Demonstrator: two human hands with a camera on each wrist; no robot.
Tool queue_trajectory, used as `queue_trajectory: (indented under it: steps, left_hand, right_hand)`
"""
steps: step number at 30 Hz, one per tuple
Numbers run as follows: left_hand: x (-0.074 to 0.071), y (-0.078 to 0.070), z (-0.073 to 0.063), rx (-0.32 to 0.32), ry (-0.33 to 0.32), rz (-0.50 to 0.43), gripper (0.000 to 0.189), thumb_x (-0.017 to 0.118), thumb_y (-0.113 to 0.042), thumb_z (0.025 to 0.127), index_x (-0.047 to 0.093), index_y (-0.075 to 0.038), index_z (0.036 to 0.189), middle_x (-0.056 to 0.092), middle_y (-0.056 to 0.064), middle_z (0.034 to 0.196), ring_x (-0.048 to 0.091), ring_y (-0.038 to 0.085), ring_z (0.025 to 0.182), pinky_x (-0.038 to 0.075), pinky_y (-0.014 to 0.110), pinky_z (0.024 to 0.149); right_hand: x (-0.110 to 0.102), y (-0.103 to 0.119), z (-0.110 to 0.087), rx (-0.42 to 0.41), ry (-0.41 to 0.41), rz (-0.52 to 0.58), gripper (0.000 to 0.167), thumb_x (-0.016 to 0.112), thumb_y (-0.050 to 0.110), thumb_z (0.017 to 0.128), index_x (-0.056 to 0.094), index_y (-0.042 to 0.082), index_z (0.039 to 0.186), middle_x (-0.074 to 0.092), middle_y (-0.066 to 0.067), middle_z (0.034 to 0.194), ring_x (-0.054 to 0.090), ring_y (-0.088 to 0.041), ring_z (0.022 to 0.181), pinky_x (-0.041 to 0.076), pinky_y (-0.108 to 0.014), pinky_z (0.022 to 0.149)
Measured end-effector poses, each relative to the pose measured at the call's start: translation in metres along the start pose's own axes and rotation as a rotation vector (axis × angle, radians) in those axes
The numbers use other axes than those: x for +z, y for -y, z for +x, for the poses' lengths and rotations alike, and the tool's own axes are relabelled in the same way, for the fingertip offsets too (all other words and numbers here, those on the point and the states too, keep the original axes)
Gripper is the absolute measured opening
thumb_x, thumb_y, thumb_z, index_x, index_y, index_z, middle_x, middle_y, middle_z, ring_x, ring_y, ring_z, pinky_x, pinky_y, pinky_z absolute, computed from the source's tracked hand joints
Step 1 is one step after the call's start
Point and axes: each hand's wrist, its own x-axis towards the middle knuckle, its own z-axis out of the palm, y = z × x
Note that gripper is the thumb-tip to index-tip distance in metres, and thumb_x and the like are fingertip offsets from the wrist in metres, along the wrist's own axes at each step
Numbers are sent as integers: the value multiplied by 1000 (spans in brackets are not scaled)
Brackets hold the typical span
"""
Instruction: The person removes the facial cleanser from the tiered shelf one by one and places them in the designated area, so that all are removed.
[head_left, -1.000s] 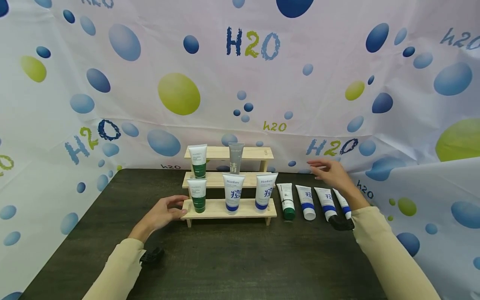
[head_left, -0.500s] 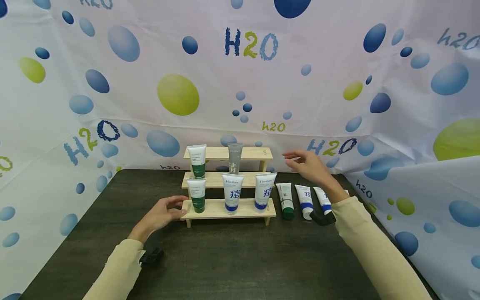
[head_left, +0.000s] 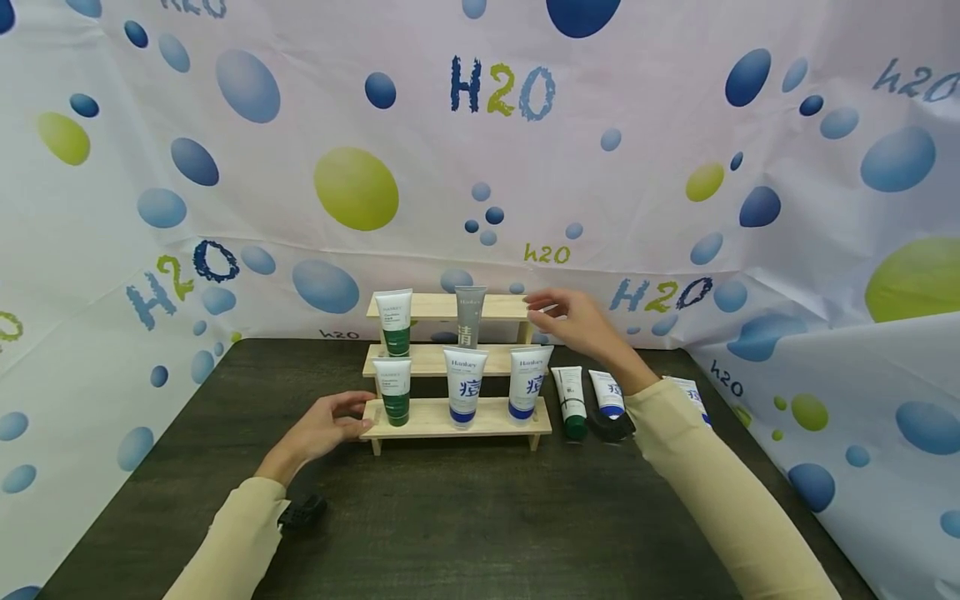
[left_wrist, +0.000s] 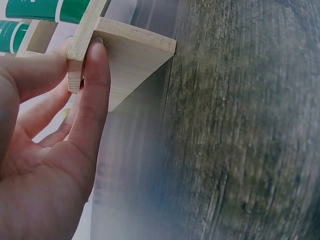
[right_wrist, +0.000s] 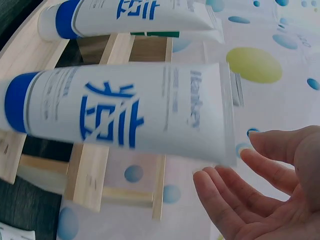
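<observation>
My left hand (head_left: 321,429) pinches the left end of the bottom board of a three-tier wooden display shelf (head_left: 442,433); the left wrist view shows thumb and finger on the two faces of the board (left_wrist: 77,62). My right hand (head_left: 581,325) hovers by the shelf's upper right end, fingers loosely spread and holding nothing. On the bottom tier stand a white-green tube (head_left: 393,392) and two white-blue tubes, one at the middle (head_left: 464,385) and one at the right (head_left: 529,383). A white-green tube (head_left: 396,323) and a grey tube (head_left: 469,317) stand on the middle tier.
To the shelf's right, a white-green tube (head_left: 572,400) and white-blue tubes, one beside it (head_left: 607,392) and one farther right (head_left: 692,398), lie on the dark table (head_left: 465,525). My right forearm hides part of that row. A printed cloth (head_left: 435,125) hangs behind.
My right hand has moved left, from above the lying tubes to the shelf's upper right end. The left hand keeps its grip on the shelf, and the tubes have not moved.
</observation>
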Motion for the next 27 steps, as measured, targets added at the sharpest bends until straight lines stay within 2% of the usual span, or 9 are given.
queue_trajectory:
  steps: [7, 18, 23, 27]
  left_hand:
    - [1, 0, -1, -13, -10, -4, 57, 71, -20, 99, 50, -1, 149, 52, 29, 146, 66, 36, 120, 57, 46, 96]
    - [0, 0, -1, -3, -6, -10, 58, 71, -19, 99, 49, 1, 149, 51, 30, 145, 66, 36, 120, 57, 47, 96]
    - [2, -1, 0, -25, -12, -17, 57, 72, -20, 98, 51, -1, 148, 52, 28, 146, 66, 34, 120, 56, 48, 98]
    - [2, -1, -1, -17, -9, -15, 58, 72, -19, 98, 50, 0, 149, 52, 29, 146, 65, 36, 121, 56, 47, 97]
  right_hand:
    - [12, 14, 11, -57, 33, -2, 37, 64, 17, 102, 64, 0, 134, 70, -23, 127, 70, -38, 110, 58, -49, 94]
    - [32, 33, 30, -2, 64, 29, 45, 66, 18, 100, 58, -1, 140, 69, -23, 129, 69, -39, 116, 57, -49, 98]
    - [40, 35, 38, 28, 78, 66, 46, 67, 17, 100, 56, -1, 142, 67, -22, 131, 68, -38, 118, 56, -46, 101]
    - [45, 37, 42, 38, 81, 100, 48, 68, 16, 99, 55, -1, 142, 67, -23, 131, 67, -37, 119, 56, -45, 101]
